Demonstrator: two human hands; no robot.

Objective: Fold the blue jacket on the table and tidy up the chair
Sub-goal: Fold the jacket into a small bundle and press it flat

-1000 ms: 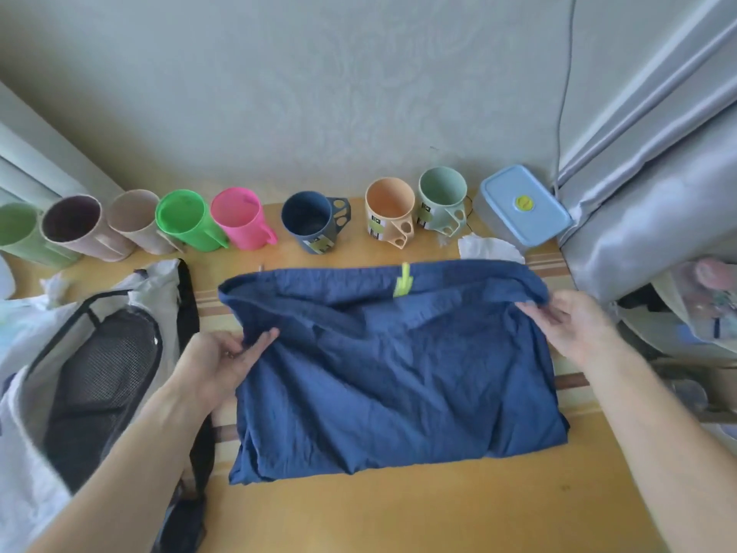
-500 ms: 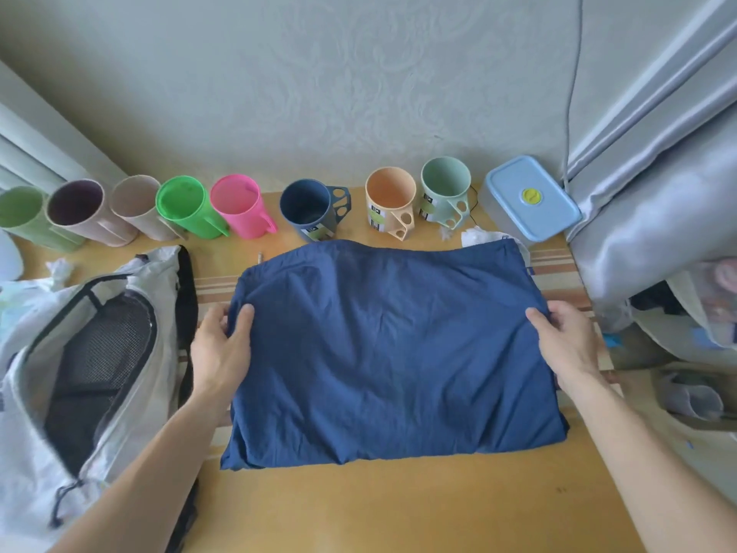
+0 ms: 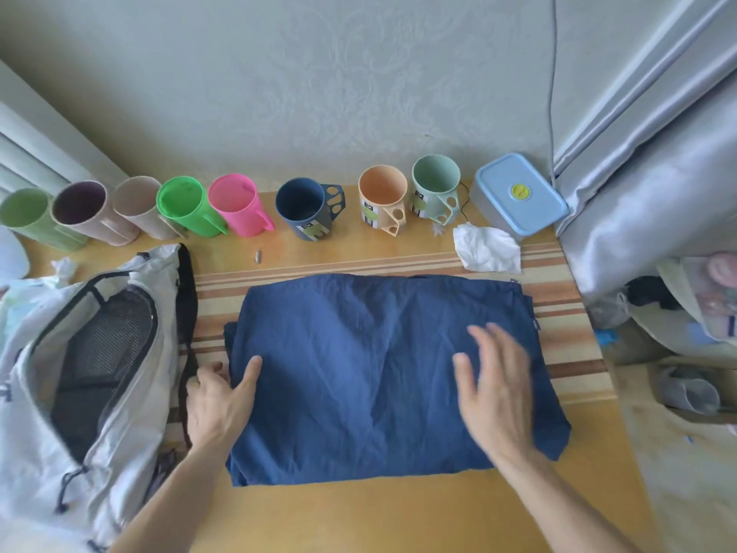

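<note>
Change: both hands have left the jacket's side edges; the fold now lies nearer the worktop's front.
Jacket (image 3: pixel 359 373): soft, creased blue cloth, a flat rectangle on the striped mat (image 3: pixel 566 321).
Left hand (image 3: pixel 221 397): open, thumb on the left edge, gripping nothing.
Right hand (image 3: pixel 498 389): blurred, fingers spread flat over the cloth.
Behind: smooth plastic cups (image 3: pixel 383 201), lidded box (image 3: pixel 518 197).

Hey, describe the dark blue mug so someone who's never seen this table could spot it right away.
Look along the row of cups against the wall at the back of the table. The dark blue mug stands near the middle, between the pink cup and the peach mug. It is the only navy one.
</note>
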